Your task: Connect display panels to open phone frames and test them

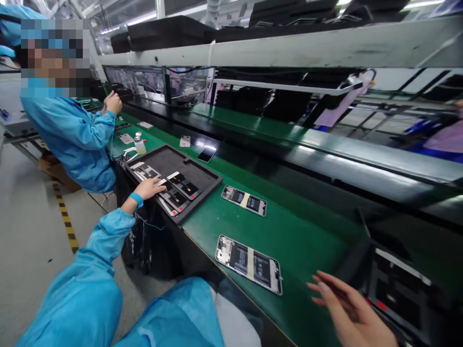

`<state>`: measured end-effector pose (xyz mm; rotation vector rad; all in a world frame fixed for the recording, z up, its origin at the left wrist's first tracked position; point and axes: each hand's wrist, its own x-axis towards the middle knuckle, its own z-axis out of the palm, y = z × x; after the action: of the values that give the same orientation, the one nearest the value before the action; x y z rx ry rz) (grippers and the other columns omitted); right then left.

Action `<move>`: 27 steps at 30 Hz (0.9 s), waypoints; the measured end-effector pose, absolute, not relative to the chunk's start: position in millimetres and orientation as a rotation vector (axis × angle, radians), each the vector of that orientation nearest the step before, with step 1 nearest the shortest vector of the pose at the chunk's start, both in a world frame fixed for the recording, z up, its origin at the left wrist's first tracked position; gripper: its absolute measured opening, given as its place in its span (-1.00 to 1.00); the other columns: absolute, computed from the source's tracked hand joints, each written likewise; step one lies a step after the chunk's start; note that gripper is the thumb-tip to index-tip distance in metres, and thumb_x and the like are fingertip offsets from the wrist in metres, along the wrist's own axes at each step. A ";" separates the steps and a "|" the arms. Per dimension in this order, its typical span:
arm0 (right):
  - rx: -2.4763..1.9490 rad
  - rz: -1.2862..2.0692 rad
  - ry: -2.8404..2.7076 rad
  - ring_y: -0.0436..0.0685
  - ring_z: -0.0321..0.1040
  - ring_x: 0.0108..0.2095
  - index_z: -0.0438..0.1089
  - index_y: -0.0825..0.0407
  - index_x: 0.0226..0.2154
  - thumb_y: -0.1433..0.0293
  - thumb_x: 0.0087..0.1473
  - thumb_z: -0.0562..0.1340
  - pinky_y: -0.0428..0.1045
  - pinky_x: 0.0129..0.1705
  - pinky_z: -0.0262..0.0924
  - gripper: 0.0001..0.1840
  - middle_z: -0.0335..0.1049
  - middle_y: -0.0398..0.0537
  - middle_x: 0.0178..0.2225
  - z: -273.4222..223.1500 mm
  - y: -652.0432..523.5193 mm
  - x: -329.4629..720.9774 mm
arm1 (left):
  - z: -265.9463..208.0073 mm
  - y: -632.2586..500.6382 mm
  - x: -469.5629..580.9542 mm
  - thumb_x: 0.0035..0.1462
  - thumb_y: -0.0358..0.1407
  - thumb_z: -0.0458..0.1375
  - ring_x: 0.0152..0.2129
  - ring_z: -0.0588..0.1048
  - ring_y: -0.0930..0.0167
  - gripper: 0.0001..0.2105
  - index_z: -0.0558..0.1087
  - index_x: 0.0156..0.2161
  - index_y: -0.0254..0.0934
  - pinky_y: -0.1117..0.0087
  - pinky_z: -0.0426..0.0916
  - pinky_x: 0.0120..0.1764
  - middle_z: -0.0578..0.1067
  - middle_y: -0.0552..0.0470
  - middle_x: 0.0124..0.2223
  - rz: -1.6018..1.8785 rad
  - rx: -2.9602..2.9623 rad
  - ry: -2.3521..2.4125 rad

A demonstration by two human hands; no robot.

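Note:
My left hand (149,188) reaches over the near edge of a dark tray (213,182), its fingers closed on the end of a flat phone screen (171,198). Beside it lies another phone screen (184,185), with a pale strip and a red mark. At the lower right, my right hand (350,308) is held above the bench with its fingers apart and nothing visible in them. Close to that hand is a blurred dark panel with a red mark (400,294). Between my hands lie two opened phone bodies, one nearer (267,272) and one farther (237,196), each with a pale strip across its battery.
A co-worker in a blue smock (72,135) sits at the left, hands raised over the green bench (289,231). A small bottle (139,143) stands behind the tray. A dark phone (207,153) lies on the black strip (231,159) along the bench.

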<state>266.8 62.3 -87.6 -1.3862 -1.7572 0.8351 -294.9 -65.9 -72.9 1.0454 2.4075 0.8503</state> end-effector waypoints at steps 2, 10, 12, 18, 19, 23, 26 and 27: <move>-1.408 0.928 -1.739 0.23 0.59 -0.38 0.49 0.05 -0.14 -0.18 -0.07 0.31 0.04 -0.32 0.56 -0.31 0.61 0.12 -0.24 -92.1 58.4 261.8 | -73.0 -60.9 -303.5 0.02 -0.06 0.34 0.13 0.37 0.00 -0.49 0.55 0.04 -0.28 0.11 0.22 0.20 0.52 -0.17 0.02 0.711 1.127 2.446; -0.989 0.407 -2.150 0.24 0.51 -0.15 0.49 0.01 -0.13 0.12 0.27 0.18 0.14 -0.08 0.45 -0.66 0.54 0.07 -0.14 -94.0 12.7 200.9 | -82.9 -52.9 -331.2 0.07 0.06 0.21 0.13 0.40 0.02 -0.36 0.45 0.19 -0.24 0.08 0.29 0.16 0.51 -0.17 0.11 0.440 1.341 2.377; -0.753 0.319 -2.255 0.25 0.44 -0.06 0.46 0.01 -0.05 0.25 0.31 0.17 0.16 0.00 0.40 -0.74 0.49 0.09 -0.10 -83.5 -5.0 150.0 | -86.4 -52.4 -335.0 0.07 0.06 0.20 0.07 0.44 0.07 -0.29 0.38 0.26 -0.29 0.15 0.33 0.12 0.52 -0.18 0.08 0.437 1.378 2.339; -0.562 0.374 -2.538 0.39 0.21 0.12 0.34 0.14 0.16 0.17 0.18 0.33 0.24 0.14 0.27 -0.41 0.33 0.23 0.12 -52.6 -18.8 -24.5 | -94.6 -53.4 -343.7 0.13 0.02 0.14 0.01 0.46 0.16 -0.28 0.28 0.33 -0.33 0.17 0.34 0.11 0.50 -0.19 0.09 0.477 1.474 2.268; -0.577 0.366 -2.569 0.41 0.19 0.12 0.33 0.15 0.17 0.17 0.14 0.37 0.25 0.15 0.26 -0.36 0.31 0.23 0.13 -52.6 -16.3 -43.0 | -96.3 -53.6 -344.4 0.14 0.02 0.14 0.00 0.47 0.17 -0.29 0.30 0.31 -0.32 0.17 0.34 0.12 0.50 -0.19 0.07 0.491 1.488 2.257; -0.641 0.347 -2.634 0.43 0.16 0.12 0.33 0.15 0.16 0.20 0.07 0.42 0.26 0.15 0.24 -0.32 0.28 0.25 0.15 -67.8 -5.7 -72.8 | -103.7 -52.9 -345.8 0.14 0.04 0.16 -0.03 0.48 0.18 -0.31 0.32 0.30 -0.31 0.16 0.35 0.11 0.50 -0.18 0.04 0.557 1.512 2.241; -0.654 0.363 -2.601 0.41 0.16 0.10 0.36 0.14 0.14 0.18 0.10 0.39 0.25 0.14 0.24 -0.37 0.29 0.25 0.12 -80.1 1.1 -69.0 | -106.9 -52.8 -345.7 0.16 0.01 0.16 -0.03 0.47 0.19 -0.33 0.32 0.30 -0.30 0.18 0.34 0.12 0.49 -0.18 0.03 0.588 1.534 2.223; -0.645 0.352 -2.590 0.41 0.16 0.10 0.36 0.14 0.13 0.21 0.12 0.37 0.24 0.15 0.23 -0.41 0.30 0.25 0.11 -82.3 3.2 -66.8 | -107.3 -53.3 -345.6 0.16 -0.01 0.16 -0.02 0.47 0.19 -0.34 0.32 0.30 -0.29 0.18 0.33 0.13 0.49 -0.17 0.03 0.593 1.545 2.212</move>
<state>-66.8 3.2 -82.3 -0.6448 -2.5905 0.3519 -345.6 -53.3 -107.3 1.5449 2.2118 0.5933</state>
